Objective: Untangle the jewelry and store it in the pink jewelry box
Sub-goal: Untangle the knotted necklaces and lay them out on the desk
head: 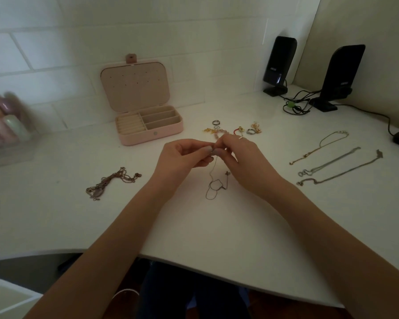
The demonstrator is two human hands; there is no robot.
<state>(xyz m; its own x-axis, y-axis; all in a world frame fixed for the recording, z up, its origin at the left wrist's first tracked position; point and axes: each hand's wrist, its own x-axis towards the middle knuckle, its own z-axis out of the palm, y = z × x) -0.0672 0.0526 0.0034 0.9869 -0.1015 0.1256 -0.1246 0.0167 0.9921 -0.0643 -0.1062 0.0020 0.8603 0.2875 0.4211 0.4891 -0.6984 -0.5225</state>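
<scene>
While both hands meet above the white desk [78, 226], the left hand [182, 155] and right hand [235, 150] each pinch the top of a thin dark chain [213, 180] (its loops trail onto the desk). Behind them the pink jewelry box [148, 111] stands open; a tangled chain clump [111, 183] lies left, three straightened necklaces [332, 164] right.

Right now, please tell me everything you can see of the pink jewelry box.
The pink jewelry box stands open on the white table, near the tiled wall. Its lid is upright, with small holes inside and a snap tab on top. The beige tray has ring rolls on the left, long compartments on the right. Nothing visible lies inside; neither hand touches it.
</scene>
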